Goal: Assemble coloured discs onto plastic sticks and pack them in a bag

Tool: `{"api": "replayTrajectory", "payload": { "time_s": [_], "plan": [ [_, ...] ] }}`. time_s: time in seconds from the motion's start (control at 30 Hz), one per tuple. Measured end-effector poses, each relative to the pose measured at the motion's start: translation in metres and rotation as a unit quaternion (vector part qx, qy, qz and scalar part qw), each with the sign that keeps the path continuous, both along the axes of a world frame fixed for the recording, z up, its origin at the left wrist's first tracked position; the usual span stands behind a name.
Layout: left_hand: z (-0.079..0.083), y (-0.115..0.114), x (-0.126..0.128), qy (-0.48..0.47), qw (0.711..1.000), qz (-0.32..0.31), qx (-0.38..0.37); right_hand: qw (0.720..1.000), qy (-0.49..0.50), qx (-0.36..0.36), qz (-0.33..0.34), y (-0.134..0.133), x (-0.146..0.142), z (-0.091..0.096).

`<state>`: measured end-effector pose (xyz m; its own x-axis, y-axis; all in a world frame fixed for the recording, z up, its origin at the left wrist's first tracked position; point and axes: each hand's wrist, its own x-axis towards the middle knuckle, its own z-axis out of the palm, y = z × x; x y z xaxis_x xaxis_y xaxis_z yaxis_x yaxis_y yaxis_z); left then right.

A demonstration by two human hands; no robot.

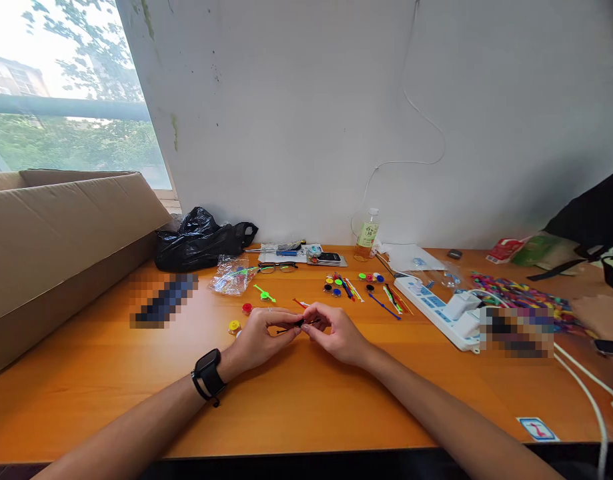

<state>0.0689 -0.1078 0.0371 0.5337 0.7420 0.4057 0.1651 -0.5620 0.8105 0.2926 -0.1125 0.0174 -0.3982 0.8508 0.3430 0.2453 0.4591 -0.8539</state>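
Observation:
My left hand (266, 337) and my right hand (339, 333) meet above the middle of the table, fingertips pinched together. Between them is a small black plastic piece with a thin stick (287, 329), mostly hidden by the fingers. Beyond the left hand lies a bright green stick with a round disc (266, 295). A red disc (247, 309) and a yellow disc (234, 327) rest just left of that hand. Behind the fingers, a red stick (300, 303) shows in part. Past my right hand are several coloured discs (337, 292) and thin sticks (355, 289).
A white power strip (436, 313) with plugs and cables lies to the right, near colourful small pieces (526, 300). At the back stand a drink bottle (367, 237) and a black plastic bag (201, 240). Glasses (277, 267) lie there too. A cardboard box (71, 247) fills the left side.

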Motion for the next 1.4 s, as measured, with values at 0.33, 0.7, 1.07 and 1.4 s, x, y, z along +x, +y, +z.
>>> {"api": "replayTrajectory", "payload": {
  "time_s": [0.33, 0.7, 1.07, 1.4],
  "plan": [
    [0.001, -0.005, 0.004, 0.002, 0.999, 0.040, 0.017, 0.994, 0.074, -0.078, 0.007, -0.003, -0.006, 0.005],
    [0.004, -0.018, 0.003, -0.002, 0.989, 0.075, 0.131, 0.995, 0.075, -0.073, 0.004, -0.006, -0.006, 0.009],
    [0.000, -0.019, 0.000, 0.009, 0.949, 0.078, 0.305, 0.998, 0.055, -0.036, 0.024, -0.007, -0.002, 0.009],
    [0.002, -0.025, 0.000, 0.028, 0.937, 0.078, 0.341, 0.998, 0.046, -0.034, 0.033, -0.008, -0.001, 0.008]
  ]
}}
